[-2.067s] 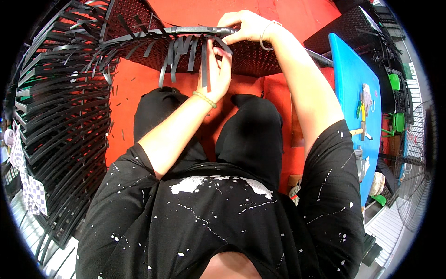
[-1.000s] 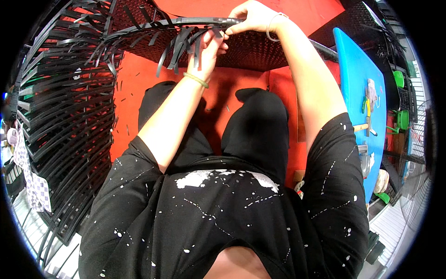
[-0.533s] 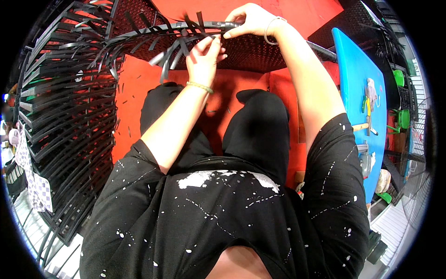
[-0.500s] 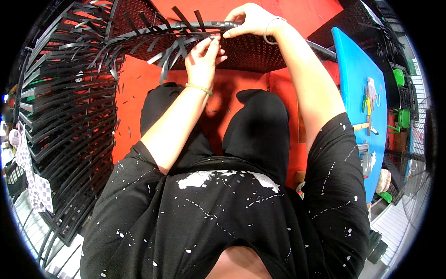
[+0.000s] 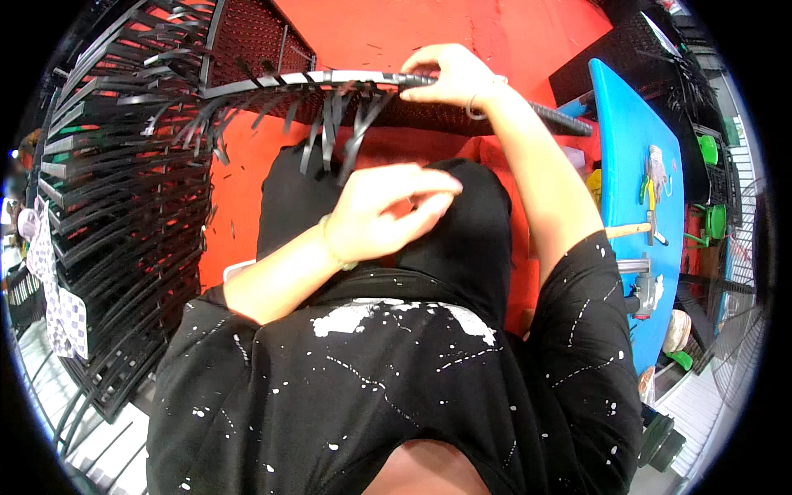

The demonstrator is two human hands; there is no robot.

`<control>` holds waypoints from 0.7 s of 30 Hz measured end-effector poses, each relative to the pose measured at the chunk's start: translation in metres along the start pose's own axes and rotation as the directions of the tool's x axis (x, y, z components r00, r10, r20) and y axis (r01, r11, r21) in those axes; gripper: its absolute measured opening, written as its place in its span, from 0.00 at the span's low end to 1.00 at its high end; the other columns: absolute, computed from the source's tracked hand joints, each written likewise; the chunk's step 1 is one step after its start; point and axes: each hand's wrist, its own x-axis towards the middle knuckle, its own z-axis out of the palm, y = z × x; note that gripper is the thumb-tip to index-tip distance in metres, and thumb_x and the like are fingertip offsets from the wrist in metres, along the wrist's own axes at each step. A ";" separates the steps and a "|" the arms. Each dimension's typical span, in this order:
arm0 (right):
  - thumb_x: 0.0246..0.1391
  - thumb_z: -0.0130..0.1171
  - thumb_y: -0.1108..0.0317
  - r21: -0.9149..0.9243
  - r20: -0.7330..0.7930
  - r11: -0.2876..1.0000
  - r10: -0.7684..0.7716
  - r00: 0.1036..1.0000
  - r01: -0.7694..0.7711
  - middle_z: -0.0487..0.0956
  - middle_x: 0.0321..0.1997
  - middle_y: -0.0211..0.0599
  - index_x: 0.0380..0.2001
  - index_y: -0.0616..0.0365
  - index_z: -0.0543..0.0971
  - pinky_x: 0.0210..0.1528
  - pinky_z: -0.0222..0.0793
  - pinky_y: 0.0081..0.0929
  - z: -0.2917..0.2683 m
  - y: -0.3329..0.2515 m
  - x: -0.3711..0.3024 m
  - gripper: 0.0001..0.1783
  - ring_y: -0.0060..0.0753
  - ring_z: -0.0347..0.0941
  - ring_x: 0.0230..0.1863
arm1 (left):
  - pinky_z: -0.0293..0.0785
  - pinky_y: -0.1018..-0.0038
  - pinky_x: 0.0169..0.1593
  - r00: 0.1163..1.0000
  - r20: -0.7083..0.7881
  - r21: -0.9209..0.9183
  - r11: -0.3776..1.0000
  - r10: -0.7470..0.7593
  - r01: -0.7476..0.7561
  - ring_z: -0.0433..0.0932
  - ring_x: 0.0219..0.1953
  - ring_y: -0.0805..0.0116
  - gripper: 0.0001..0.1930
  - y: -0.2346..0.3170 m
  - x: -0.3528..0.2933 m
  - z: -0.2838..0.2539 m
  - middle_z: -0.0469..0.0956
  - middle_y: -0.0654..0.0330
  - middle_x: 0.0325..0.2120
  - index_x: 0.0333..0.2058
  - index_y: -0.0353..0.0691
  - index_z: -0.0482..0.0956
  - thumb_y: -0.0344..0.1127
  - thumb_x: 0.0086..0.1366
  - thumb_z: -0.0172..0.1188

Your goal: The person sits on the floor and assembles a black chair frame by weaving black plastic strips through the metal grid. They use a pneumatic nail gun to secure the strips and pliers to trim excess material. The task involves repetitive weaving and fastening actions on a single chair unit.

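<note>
My right hand (image 5: 462,76) grips the top rim of a black woven wicker panel (image 5: 462,118), its thumb on the near side and fingers over the far side. Flat black strips wrap the rim (image 5: 330,77) to the left of this hand, and several loose strip ends (image 5: 327,128) hang below it. My left hand (image 5: 388,210) is over my lap, apart from the panel. Its fingers are curled, with thumb and forefinger close together; whatever they may hold does not show against the black trousers.
A dense rack of black strip ends (image 5: 124,223) sticks out on the left. On the right stands a blue table (image 5: 660,165) with a hammer (image 5: 631,230), green-yellow pliers (image 5: 648,194) and a metal power tool (image 5: 645,289). Strip scraps lie on the red floor covering (image 5: 235,177).
My left hand has drawn back from the rim toward my lap. My right hand still grips the rim, which now sits slightly lower and tilts down on the right.
</note>
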 end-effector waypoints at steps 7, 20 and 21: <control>0.46 0.71 0.53 -0.312 -0.143 0.942 -0.177 0.974 0.125 0.82 0.40 0.32 0.44 0.48 0.81 0.49 0.72 0.37 0.056 -0.041 -0.068 0.22 0.42 0.79 0.43 | 0.77 0.74 0.33 0.998 -0.047 0.292 0.956 0.048 -0.032 0.81 0.26 0.68 0.07 0.051 -0.030 -0.060 0.83 0.56 0.25 0.37 0.31 0.84 0.24 0.65 0.59; 0.48 0.70 0.45 -0.608 -0.201 0.789 -0.266 0.943 0.093 0.78 0.40 0.33 0.49 0.47 0.79 0.56 0.66 0.39 0.072 -0.033 -0.069 0.29 0.43 0.77 0.43 | 0.78 0.71 0.48 0.983 0.081 0.446 0.888 -0.164 0.111 0.83 0.40 0.59 0.08 0.041 -0.061 -0.047 0.83 0.52 0.37 0.42 0.31 0.83 0.26 0.66 0.62; 0.46 0.71 0.46 -0.616 -0.215 0.785 -0.248 0.945 0.066 0.78 0.42 0.32 0.49 0.47 0.79 0.58 0.64 0.40 0.072 -0.036 -0.069 0.29 0.42 0.76 0.45 | 0.78 0.71 0.48 0.983 0.089 0.459 0.883 -0.158 0.100 0.83 0.41 0.59 0.08 0.043 -0.061 -0.042 0.83 0.52 0.38 0.42 0.31 0.83 0.26 0.66 0.62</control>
